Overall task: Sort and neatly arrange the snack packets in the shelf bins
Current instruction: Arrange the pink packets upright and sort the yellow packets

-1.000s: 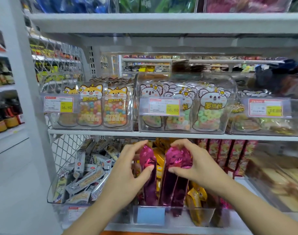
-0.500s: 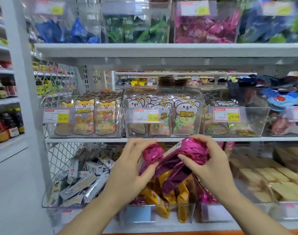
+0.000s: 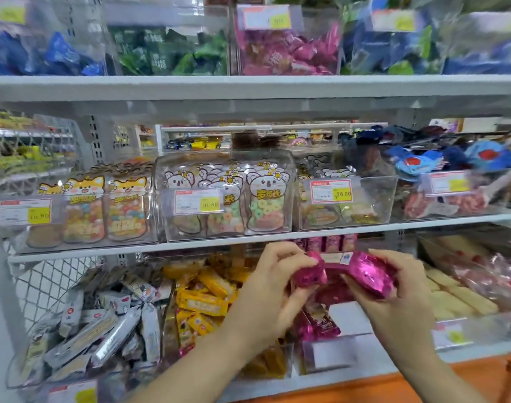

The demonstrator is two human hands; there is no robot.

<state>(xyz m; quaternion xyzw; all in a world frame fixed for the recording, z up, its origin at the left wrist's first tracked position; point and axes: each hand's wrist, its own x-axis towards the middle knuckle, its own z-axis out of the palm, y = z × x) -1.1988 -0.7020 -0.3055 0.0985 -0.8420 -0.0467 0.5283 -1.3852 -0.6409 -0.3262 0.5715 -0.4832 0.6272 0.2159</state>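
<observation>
Head view faces a white store shelf [image 3: 248,85] lined with clear bins, all somewhat blurred. Both hands are up in front of the lowest visible tier, with shiny magenta foil snack packets [image 3: 367,271] held between them (how many packets make up the bundle I cannot tell). The left hand [image 3: 273,289] pinches one crinkled end with thumb and curled fingers. The right hand [image 3: 394,303] is clenched round the other, fatter end, which carries a small white sticker [image 3: 346,257]. The packets are in the air just above a clear plastic bin [image 3: 330,356] in which more magenta packets [image 3: 321,325] lie. Just left of that bin are yellow wrapped snacks [image 3: 203,298], and further left a heap of silver-and-white bar packets [image 3: 103,333]. To the right lie pale cream-coloured bars [image 3: 452,301]. On the tier above, clear bins hold cartoon-animal pouches of ring sweets [image 3: 266,205] behind a price label [image 3: 196,201]. The top tier carries blue packets [image 3: 59,53], green packets [image 3: 173,53] and pink packets [image 3: 292,53].
</observation>
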